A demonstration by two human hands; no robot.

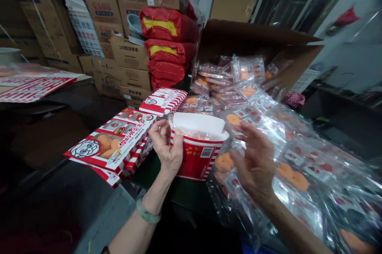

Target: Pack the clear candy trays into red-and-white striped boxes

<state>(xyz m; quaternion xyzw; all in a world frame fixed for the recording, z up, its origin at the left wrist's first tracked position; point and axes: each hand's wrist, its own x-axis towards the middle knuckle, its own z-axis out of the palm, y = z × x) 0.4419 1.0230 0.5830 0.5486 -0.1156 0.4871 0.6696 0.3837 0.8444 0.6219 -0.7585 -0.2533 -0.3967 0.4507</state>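
My left hand point(167, 148), with a green bangle point(148, 212) on its wrist, grips the left rim of a red-and-white striped paper box point(195, 160). The box stands upright with its white top flap point(198, 123) raised, and clear plastic shows inside the mouth. To the right of the box, my right hand point(257, 162) is slightly blurred, fingers apart and holding nothing visible. Beneath and beyond it spreads a heap of clear plastic packets point(294, 178) with orange pieces and printed cards. Whether its fingertips touch a packet I cannot tell.
Left of the box lie stacked flat printed cartons point(110, 142), with another stack point(164, 101) behind. More packets spill from a large open cardboard box point(253, 33). Red bundles point(170, 23) and brown cartons point(129, 53) are piled at the back. Printed sheets point(38, 87) lie far left.
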